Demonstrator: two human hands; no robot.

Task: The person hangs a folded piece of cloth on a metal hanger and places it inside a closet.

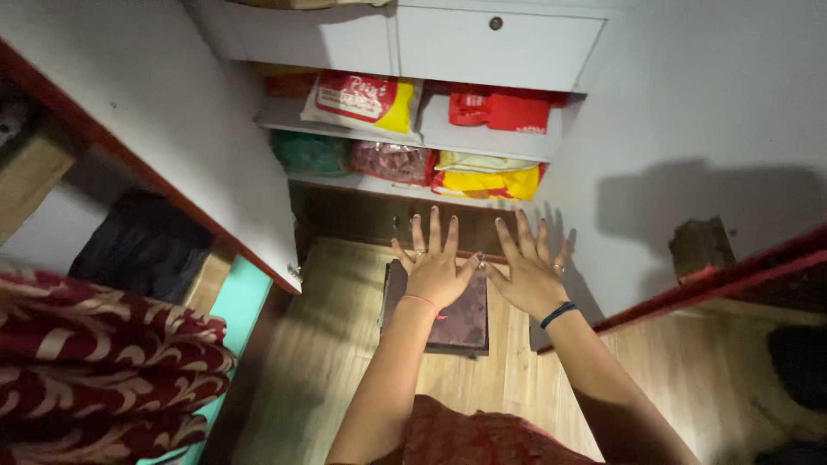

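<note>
Maroon folded cloth (448,314) lies flat on the wooden floor (327,362) before the open white cupboard (500,43), with the left hand (435,271) pressed on its far edge, grip wide and fingers spread, and the right hand (527,275) just beside it, equally splayed, below shelves of red and yellow packets (366,102).

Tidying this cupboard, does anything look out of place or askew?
Mostly tidy. The dark flat box lies on the wooden floor rather than a shelf, under both spread hands, left hand and right hand. Shelf packets sit slightly tilted.
</note>
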